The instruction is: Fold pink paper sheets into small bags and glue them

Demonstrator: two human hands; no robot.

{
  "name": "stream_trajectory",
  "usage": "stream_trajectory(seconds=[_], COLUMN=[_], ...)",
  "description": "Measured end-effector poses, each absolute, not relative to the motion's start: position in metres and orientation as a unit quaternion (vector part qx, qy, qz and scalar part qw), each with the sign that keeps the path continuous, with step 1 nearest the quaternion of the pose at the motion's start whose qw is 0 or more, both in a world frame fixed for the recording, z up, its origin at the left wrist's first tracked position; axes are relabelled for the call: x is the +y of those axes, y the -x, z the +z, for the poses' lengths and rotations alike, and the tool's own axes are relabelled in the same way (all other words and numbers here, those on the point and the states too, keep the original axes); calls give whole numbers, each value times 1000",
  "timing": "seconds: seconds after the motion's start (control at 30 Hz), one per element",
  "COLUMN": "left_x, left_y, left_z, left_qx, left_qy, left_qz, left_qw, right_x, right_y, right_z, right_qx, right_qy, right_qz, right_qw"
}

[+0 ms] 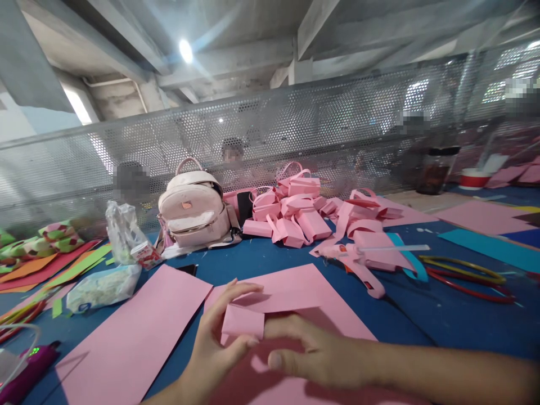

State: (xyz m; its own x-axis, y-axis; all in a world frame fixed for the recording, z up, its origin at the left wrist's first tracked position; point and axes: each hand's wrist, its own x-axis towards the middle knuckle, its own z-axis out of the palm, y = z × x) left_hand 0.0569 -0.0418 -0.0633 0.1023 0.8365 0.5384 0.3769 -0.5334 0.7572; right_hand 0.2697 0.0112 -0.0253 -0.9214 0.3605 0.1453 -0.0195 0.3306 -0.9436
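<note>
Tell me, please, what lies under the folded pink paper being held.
Under the folded pink paper, held by the left hand, a larger pink sheet lies on the blue table. The paper, left hand and right hand hide part of that sheet from view.

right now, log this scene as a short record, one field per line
left grip: folded pink paper between thumb and fingers
right grip: fingers at that paper's right end, tips hidden; thumb apart from it
beneath hands: large pink sheet on blue table
beyond, to the right: pink glue gun
at the back: pale backpack, beside a pile of pink paper pieces
</note>
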Motion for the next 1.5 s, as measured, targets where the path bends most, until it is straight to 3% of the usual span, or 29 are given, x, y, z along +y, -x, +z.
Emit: stream_trajectory(seconds=[0.23,0.6,0.93,1.5], left_x=[-40,-32,-36,-26], left_y=[-60,-56,-51,-45], left_z=[-64,-74,-76,-74], left_qx=[427,407,388,419], left_qy=[-719,-737,-798,-807], left_qz=[508,522,446,412], left_qw=[204,136,118,65], right_x=[9,10,9,19], right_y=[-272,-259,-262,-259], right_z=[-32,-44,-47,-37], right_qx=[-819,-741,-731,-744], right_qy=[106,164,225,199], right_qz=[544,610,606,552], right_qw=[147,228,218,319])
